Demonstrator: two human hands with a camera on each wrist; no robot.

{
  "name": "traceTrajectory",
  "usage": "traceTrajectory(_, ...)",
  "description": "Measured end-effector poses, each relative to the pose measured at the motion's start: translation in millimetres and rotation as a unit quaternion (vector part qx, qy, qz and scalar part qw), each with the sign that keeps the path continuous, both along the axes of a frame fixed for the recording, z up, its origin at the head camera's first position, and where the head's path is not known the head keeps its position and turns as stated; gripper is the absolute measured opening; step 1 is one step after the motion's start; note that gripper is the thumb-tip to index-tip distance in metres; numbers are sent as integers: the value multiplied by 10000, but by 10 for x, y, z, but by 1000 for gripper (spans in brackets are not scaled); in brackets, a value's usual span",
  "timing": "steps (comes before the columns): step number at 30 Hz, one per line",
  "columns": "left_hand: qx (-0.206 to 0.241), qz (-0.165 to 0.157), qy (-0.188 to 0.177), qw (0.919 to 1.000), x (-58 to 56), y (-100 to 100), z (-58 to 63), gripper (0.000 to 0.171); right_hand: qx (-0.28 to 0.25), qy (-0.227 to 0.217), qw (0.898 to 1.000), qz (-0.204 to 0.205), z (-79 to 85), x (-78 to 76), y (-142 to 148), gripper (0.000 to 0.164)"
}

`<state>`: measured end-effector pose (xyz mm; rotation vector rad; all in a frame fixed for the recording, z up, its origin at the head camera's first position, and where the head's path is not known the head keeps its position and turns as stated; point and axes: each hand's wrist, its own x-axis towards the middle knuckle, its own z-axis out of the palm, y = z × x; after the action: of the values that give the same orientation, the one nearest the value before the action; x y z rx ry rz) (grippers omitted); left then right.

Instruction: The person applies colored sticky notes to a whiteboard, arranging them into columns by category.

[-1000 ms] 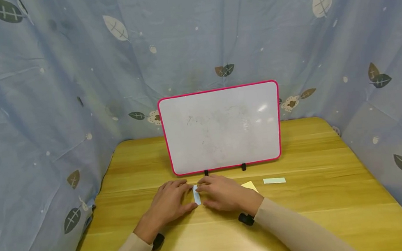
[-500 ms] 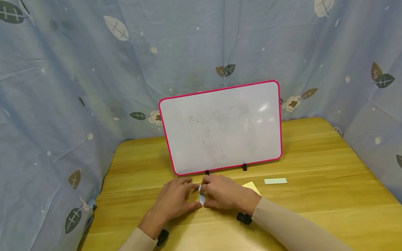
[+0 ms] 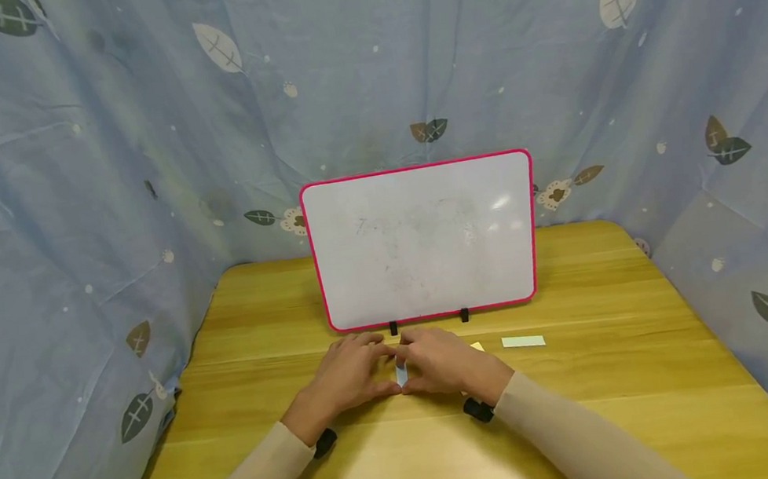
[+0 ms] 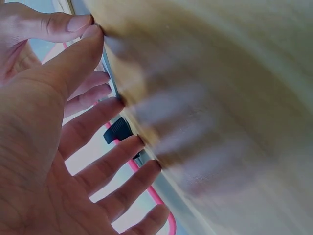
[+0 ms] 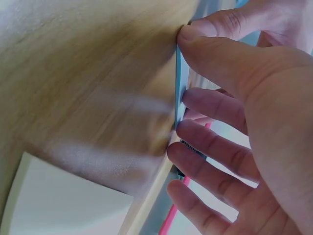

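A narrow pale-blue paper strip (image 3: 402, 377), like a sticky note, lies on the table between my two hands. Its blue edge (image 5: 178, 85) shows as a thin line in the right wrist view. My left hand (image 3: 348, 374) touches it from the left, thumb at the near end, index finger toward the far end. From the right, my right hand (image 3: 446, 363) mirrors this. Both thumb tips meet at the near end, while the other fingers stay spread and fairly straight. The fingers partly hide the strip.
Behind the hands, a whiteboard (image 3: 423, 243) with a pink frame stands on black feet (image 3: 464, 315). A light-green strip (image 3: 524, 341) lies to the right. A yellow paper note (image 3: 478, 346) is mostly hidden behind my right hand. Floral blue curtains (image 3: 337, 79) surround the wooden table (image 3: 410, 466).
Both hands and the blue strip have shifted right along the table. The hands have come closer together, thumbs now meeting, and my right hand covers more of the yellow note.
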<state>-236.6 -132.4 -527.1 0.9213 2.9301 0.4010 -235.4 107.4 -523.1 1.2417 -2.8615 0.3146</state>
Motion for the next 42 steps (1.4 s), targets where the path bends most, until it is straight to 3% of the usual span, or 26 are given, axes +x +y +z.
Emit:
traceTrajectory(17,88,6,-97,9999,-14,6,0,58,290,319,9990,78,25,47,15,36)
traceTrajectory(26,155,92,-218,9996,-23,8,3,53,380,504,9979,161,2,67,7,23)
traceTrajectory(42,240,92,-222,9994,-18,19,15,45,492,802,9954,206,-19,81,-18,30)
